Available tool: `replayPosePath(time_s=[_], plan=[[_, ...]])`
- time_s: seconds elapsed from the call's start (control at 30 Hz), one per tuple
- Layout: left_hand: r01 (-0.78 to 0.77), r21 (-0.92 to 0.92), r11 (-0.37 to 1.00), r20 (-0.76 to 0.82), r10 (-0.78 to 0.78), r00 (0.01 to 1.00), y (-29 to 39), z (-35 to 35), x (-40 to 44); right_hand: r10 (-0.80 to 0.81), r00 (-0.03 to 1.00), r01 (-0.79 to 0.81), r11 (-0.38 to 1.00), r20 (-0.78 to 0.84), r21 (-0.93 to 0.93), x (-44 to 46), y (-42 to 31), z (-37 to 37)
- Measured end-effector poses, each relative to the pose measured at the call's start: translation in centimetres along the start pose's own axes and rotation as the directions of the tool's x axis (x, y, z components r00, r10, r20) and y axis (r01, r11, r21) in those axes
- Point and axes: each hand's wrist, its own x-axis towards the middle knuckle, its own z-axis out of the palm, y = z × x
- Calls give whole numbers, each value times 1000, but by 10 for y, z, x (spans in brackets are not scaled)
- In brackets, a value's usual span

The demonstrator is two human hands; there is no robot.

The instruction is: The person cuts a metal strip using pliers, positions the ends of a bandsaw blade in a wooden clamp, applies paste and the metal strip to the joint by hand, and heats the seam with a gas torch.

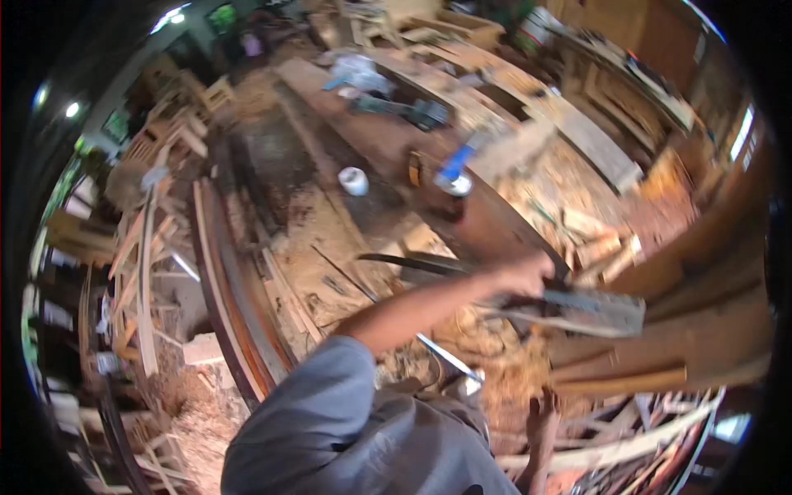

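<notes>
My left hand (528,276) reaches across to the right, its fingers curled over the near end of a long grey, box-shaped piece (594,313). Motion blur hides what kind of thing this is. A dark curved strip (408,261) passes behind my left forearm. Lower down, my right hand (542,408) is raised beside the edge of a brown wooden board (619,359). Its fingers look extended and apart, with nothing visible in them. Beyond my left hand, a white can with a blue part (454,177) stands on a dark plank.
A white roll or cup (354,181) lies farther left on the planks. Clear plastic (361,73) sits near the back. Wood shavings (318,247) and offcuts cover much of the surface. Long boards (235,289) run along the left, beside stacked lumber (148,247).
</notes>
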Motion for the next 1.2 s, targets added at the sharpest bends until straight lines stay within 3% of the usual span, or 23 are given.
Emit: replayPosePath(time_s=[0.1,0.13,0.2,0.23,0.3,0.37,0.4,0.47,0.5,0.53,0.57,0.6,0.63,0.67,0.7,0.77,0.83,0.9,0.93,1.03,1.1,1.13,1.2], plan=[[-192,-236,953,-471,60,880,-9,34,-13,-15,1000,15,1000,21,22,-16,5,43],[-235,-393,889,-562,-30,827,15,23,-53,-219,970,215,975,-102,-54,-28,-25,43],[-282,-259,924,-669,38,742,19,3,-124,-375,922,353,917,-98,-185,-40,8,105],[-316,-239,918,-727,46,685,11,4,-157,-189,982,190,980,17,-55,-39,32,143],[-254,-265,930,-773,-48,632,-16,12,-235,-195,964,191,981,178,42,-53,-59,147],[-64,-350,935,-681,-207,703,-78,47,-310,-334,881,327,942,335,78,-46,-18,227],[332,-304,893,-352,-428,832,-74,22,-370,-382,807,369,922,451,121,-48,-99,208],[-146,-432,890,-749,-264,607,-143,95,-469,-424,641,410,894,639,182,-45,-215,204],[236,-475,848,-588,-505,632,-159,106,-524,-404,578,403,897,709,182,-39,-219,236],[212,-44,976,-687,-184,703,-192,123,-585,-559,501,458,819,660,347,-36,-209,269],[386,-252,887,-621,-455,639,-152,95,-636,-588,303,690,679,750,253,-32,-196,308],[436,-196,878,-778,-410,476,-231,174,-705,-506,229,719,664,832,206,-25,-272,270],[380,-602,703,-653,-707,272,-173,131,-730,-639,104,813,496,762,305,-14,-306,263],[516,-604,607,-663,-742,98,-188,148,-772,-639,227,668,652,735,360,-9,-327,266],[343,-762,549,-600,-798,-56,-145,112,-776,-622,338,501,754,706,424,-2,-340,271],[418,-760,497,-649,-595,-473,-182,164,-814,-582,393,577,759,712,302,16,-350,285],[200,-780,593,-576,-557,-598,-186,217,-793,-525,415,544,798,743,259,27,-349,313],[184,-849,496,-520,-718,-464,-190,241,-752,-402,551,264,915,732,304,30,-322,367],[231,-873,430,-487,-797,-356,-191,247,-731,-444,600,359,893,665,273,27,-294,394],[383,-871,307,-379,-916,-129,-200,243,-721,-83,262,20,997,961,81,25,-208,505],[466,-840,277,-337,-940,-48,-217,234,-736,-144,117,247,962,983,112,55,-217,498],[495,-825,273,-325,-945,-20,-228,222,-743,66,266,426,887,962,-178,58,-229,508],[526,-816,238,-281,-960,-2,-244,190,-759,28,-1,724,690,1000,-19,84,-259,520]])
